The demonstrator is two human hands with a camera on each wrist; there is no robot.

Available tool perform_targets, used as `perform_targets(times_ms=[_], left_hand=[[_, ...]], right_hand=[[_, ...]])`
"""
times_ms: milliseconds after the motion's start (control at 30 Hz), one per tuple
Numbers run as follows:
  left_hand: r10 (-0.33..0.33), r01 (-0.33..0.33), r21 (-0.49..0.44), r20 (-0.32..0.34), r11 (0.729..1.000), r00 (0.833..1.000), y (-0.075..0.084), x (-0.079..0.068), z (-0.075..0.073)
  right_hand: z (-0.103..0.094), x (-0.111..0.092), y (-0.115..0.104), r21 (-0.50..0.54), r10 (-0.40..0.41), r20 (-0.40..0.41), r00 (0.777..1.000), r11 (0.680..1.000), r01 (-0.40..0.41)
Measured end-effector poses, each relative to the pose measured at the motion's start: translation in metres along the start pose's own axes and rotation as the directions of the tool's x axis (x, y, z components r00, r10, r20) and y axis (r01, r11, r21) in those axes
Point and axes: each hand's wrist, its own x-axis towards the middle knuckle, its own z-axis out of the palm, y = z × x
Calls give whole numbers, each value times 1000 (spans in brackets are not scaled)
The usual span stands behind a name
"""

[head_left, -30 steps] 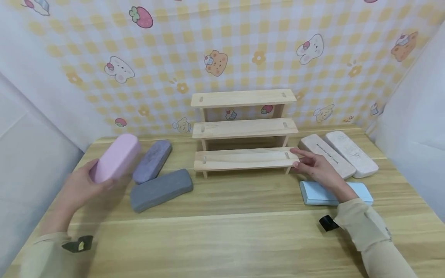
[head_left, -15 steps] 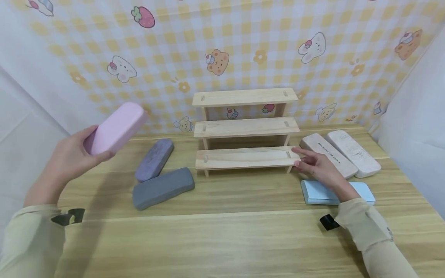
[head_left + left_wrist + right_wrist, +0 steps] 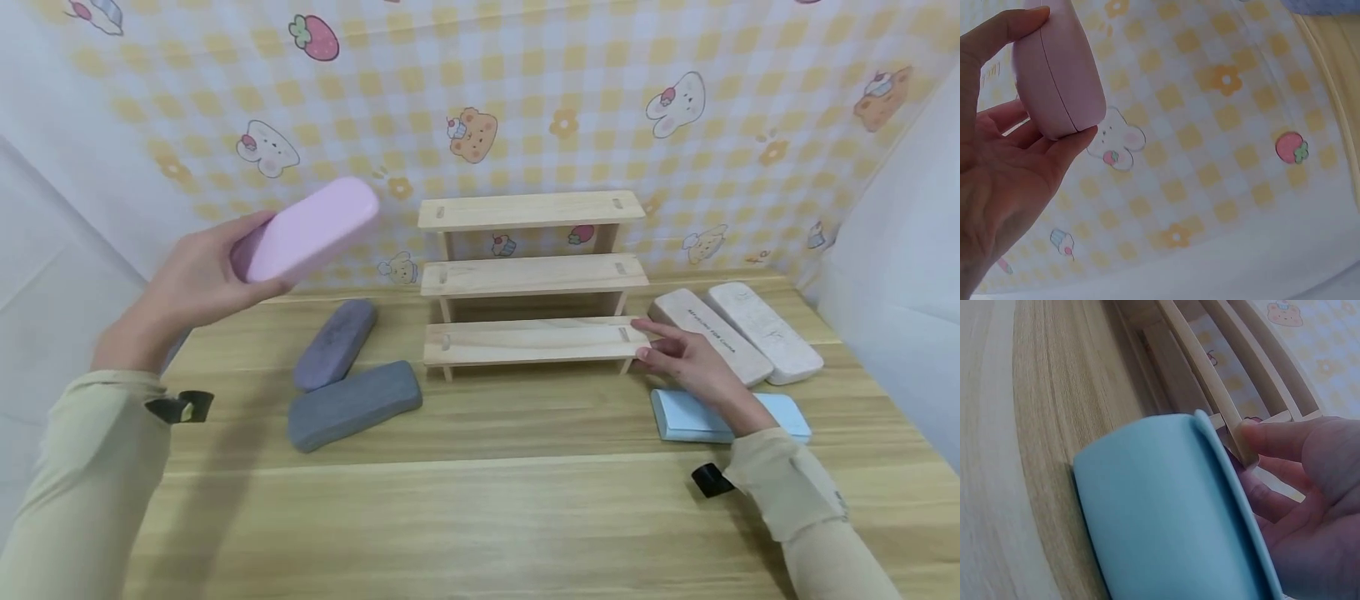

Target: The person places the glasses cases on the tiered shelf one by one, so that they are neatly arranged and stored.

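In the head view my left hand point(image 3: 198, 271) holds a pink glasses case point(image 3: 311, 229) up in the air, left of a three-step wooden display shelf point(image 3: 525, 340). Its seam runs along the side of the case in the left wrist view, with the thumb on one face and fingers on the other. My right hand point(image 3: 690, 362) pinches the right end of the shelf's lowest board, thumb at the front edge. Below that hand lies a light blue flap case point(image 3: 678, 415), which fills much of the right wrist view and partly hides the palm.
Left of the shelf lie a purple case point(image 3: 335, 343) and a grey case point(image 3: 356, 404), end against side. Two pale cases, one lettered point(image 3: 708, 333) and one patterned point(image 3: 765, 333), lie at the right. A checked curtain point(image 3: 525, 83) hangs behind the wooden table point(image 3: 480, 517).
My left hand has lifted the pink glasses case from low over the table's left side, then carried it up and rightward toward the shelf. The right hand stays at the shelf's end.
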Motion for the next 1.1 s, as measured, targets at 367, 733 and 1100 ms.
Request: perform_targets(times_ms=[367, 733, 1100], left_hand=[[147, -143, -43, 109, 989, 983, 30, 50, 16], [169, -162, -58, 139, 985, 976, 47, 82, 26], [219, -198, -138, 158, 970, 963, 53, 110, 45]], right_hand=[[-2, -1, 4, 16, 5, -1, 1000, 1000, -5], [0, 2, 1, 53, -11, -9, 1000, 999, 11], [1, 4, 5, 105, 15, -1, 1000, 994, -15]])
